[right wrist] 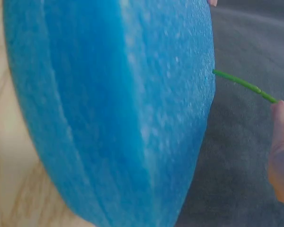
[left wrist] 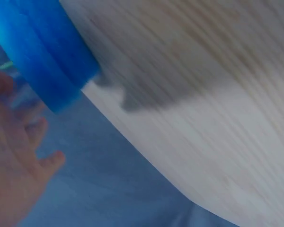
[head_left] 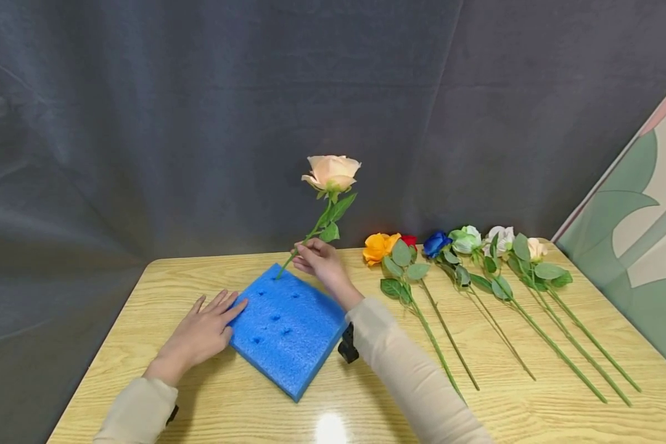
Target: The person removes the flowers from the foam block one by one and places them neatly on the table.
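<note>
My right hand (head_left: 323, 264) pinches the green stem of a peach artificial rose (head_left: 332, 172) between thumb and fingers. The rose leans to the right, and the lower end of its stem meets the far corner of a blue foam block (head_left: 305, 345) at a hole. In the right wrist view, the stem (right wrist: 244, 83) runs from the block's edge to the thumb. My left hand (head_left: 205, 327) lies with fingers spread, its fingertips on the block's left edge. Several small dark holes dot the top of the block.
To the right on the wooden table (head_left: 244, 401) lie more artificial roses: orange (head_left: 380, 248), red (head_left: 409, 241), blue (head_left: 436, 244), pale green (head_left: 466, 239), white (head_left: 499, 239) and peach (head_left: 536, 249). Their long stems point toward the front. A dark curtain (head_left: 227, 123) hangs behind.
</note>
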